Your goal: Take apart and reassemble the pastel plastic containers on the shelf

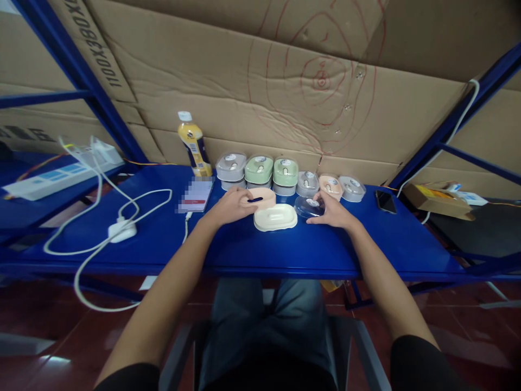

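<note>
My left hand [238, 207] grips the left end of a peach oval box [265, 196], thumb in front and fingers behind. A dark slot-like opening shows near that thumb. Just in front of the box lies a cream oval tray [277, 218] with a raised middle. To its right, a clear plastic lid [303, 208] with a round sticker rests on the table. My right hand [331, 210] is closed on the lid's right side, thumb at the front edge and fingers on top.
Behind my hands stands a row of lidded boxes in grey, green [258, 172] and peach, some stacked. A yellow bottle [195, 146] and a phone [199, 194] are to the left, near a white charger [122, 231] with looping cables. Another phone [385, 201] lies right.
</note>
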`<action>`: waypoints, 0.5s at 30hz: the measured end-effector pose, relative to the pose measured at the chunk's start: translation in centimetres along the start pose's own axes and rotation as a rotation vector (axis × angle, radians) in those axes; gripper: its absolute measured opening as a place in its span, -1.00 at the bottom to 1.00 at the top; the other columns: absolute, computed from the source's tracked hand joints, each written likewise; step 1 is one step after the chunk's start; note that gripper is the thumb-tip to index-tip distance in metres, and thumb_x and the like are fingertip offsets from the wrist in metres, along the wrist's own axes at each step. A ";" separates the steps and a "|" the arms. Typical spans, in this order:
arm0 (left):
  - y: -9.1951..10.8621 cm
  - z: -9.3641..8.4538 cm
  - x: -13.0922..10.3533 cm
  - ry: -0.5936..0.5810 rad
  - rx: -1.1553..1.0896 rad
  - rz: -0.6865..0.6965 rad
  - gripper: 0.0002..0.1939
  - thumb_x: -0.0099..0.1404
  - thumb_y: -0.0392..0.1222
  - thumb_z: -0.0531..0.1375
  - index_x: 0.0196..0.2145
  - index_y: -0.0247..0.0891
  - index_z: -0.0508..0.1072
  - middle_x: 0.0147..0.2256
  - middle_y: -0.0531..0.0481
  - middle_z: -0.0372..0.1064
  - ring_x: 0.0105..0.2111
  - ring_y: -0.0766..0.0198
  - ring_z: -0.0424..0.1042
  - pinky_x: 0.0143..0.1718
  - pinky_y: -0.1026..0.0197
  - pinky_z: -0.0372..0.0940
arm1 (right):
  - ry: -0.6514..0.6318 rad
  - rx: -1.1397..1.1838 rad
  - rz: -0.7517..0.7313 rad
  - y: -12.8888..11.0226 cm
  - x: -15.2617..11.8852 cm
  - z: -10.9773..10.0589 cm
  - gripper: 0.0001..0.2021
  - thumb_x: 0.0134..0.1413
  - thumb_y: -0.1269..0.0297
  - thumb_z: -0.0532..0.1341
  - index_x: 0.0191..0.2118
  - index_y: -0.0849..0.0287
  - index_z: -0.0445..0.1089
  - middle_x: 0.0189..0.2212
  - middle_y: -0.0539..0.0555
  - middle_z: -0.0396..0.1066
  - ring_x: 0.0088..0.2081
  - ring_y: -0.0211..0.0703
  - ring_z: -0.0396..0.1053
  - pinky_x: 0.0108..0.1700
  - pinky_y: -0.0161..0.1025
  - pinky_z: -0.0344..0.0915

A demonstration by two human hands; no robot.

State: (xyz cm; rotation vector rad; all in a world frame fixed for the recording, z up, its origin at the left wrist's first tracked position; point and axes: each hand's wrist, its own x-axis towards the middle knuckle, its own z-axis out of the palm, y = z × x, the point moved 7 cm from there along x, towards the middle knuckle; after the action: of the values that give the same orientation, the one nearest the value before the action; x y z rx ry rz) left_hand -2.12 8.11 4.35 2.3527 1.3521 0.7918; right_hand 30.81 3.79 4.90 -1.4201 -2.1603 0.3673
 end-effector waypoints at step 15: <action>5.7 3.8 -1.0 -0.099 -0.205 0.212 -0.13 0.09 0.12 0.47 0.27 -0.22 0.33 0.25 -0.23 0.38 0.26 -0.17 0.39 0.33 -0.16 0.28 | 0.225 0.150 -0.141 -1.9 0.2 -0.7 -0.16 -0.15 -0.27 0.52 0.20 0.05 0.40 0.12 0.26 0.49 0.11 0.28 0.49 0.14 0.22 0.48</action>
State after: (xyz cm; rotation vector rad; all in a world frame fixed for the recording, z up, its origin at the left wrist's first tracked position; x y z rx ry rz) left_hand 3.78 4.39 3.97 2.3614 0.9455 0.8171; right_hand 29.66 3.11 6.51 -1.1610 -1.9919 0.2958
